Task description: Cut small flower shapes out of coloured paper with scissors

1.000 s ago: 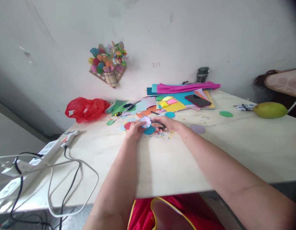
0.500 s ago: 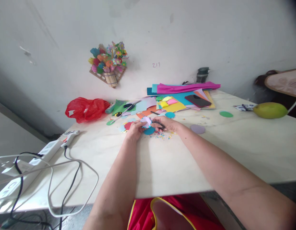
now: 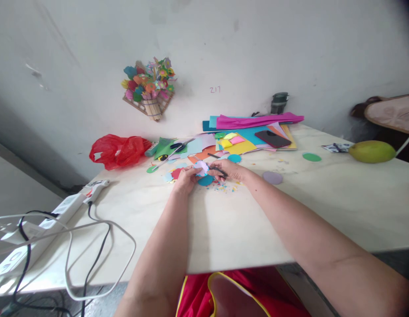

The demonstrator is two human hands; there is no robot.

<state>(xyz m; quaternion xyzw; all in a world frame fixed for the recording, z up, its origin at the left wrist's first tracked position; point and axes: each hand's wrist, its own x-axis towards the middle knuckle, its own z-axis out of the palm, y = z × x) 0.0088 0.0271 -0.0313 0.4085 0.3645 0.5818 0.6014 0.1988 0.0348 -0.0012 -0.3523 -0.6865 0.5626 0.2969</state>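
Observation:
My left hand (image 3: pixel 188 177) pinches a lilac paper piece (image 3: pixel 201 167) with a scalloped edge, a blue layer showing at its rim. In my right hand (image 3: pixel 229 169) are black-handled scissors (image 3: pixel 219 171), their blades at the paper's right edge and mostly hidden. Under the hands lies a blue paper circle (image 3: pixel 205 180), with small coloured paper scraps (image 3: pixel 225 187) scattered to its right. Beside my left hand rest a red paper piece (image 3: pixel 176 173) and pale blue ones. A lilac circle (image 3: pixel 272 177) lies right of my right wrist.
Coloured sheets with a phone (image 3: pixel 273 138) on top lie at the back, near another pair of scissors (image 3: pixel 182 144). A red plastic bag (image 3: pixel 118 150) sits back left. Power strips (image 3: pixel 64 209) and loose cables occupy the left edge. A green-yellow mango-like fruit (image 3: pixel 372 152) is far right.
The view has shifted very slightly. Both hands stay in nearly the same place, with the paper and scissors still held; the lilac piece appears slightly turned.

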